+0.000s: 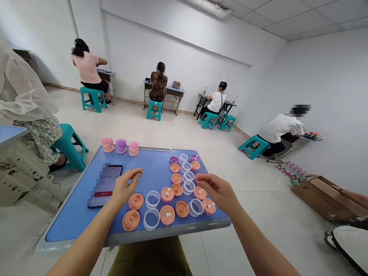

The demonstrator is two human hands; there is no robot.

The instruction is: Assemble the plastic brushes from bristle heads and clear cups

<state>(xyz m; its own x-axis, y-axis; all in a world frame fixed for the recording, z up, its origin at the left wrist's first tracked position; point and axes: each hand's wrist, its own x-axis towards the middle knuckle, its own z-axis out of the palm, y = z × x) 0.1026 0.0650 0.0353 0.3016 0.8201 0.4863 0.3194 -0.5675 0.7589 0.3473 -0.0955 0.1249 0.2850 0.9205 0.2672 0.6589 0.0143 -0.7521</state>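
My left hand (128,185) hovers over the blue table (149,165) beside a phone (105,186) showing a running timer. Its fingers are loosely bent, the thumb a little apart, and I see nothing between them. On the right, my right hand (218,188) reaches with parted fingers over an orange bristled brush head (199,193); whether the fingertips touch it I cannot tell. Another brush head behind these fingers is partly hidden. Several orange round caps (131,220), clear plastic rings (151,219) and bristled heads with white pieces (167,214) lie in rows.
Three bristled brushes, pink (107,145), purple (121,146) and pink (133,148), stand at the far left edge. A purple cap (174,160) lies at the back right. Other people sit on teal stools (155,110) at desks. A cardboard box (324,197) stands right.
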